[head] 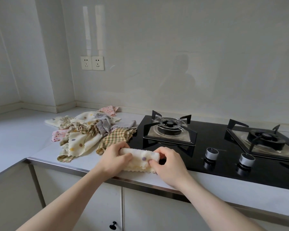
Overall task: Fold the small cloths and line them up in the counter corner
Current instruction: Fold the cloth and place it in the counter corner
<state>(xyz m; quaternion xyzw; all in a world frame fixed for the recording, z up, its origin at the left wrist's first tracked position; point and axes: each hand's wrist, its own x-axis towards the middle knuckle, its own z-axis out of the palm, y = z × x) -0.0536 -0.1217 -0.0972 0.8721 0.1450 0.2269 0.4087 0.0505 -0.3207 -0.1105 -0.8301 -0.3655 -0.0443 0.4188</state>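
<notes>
Centrally, at the front edge of the worktop (20, 135), the left hand (114, 158) and right hand (169, 165) each pinch one end of a cream dotted cloth (141, 160), both grips closed on it so the narrow folded strip stays taut and its layers aligned. Behind lies the unfolded pile (88, 132), beside the hob (223, 147) and within easy reach. The counter corner (63, 109), the place for the finished row, shows no folded cloth yet, so the task appears early.
</notes>
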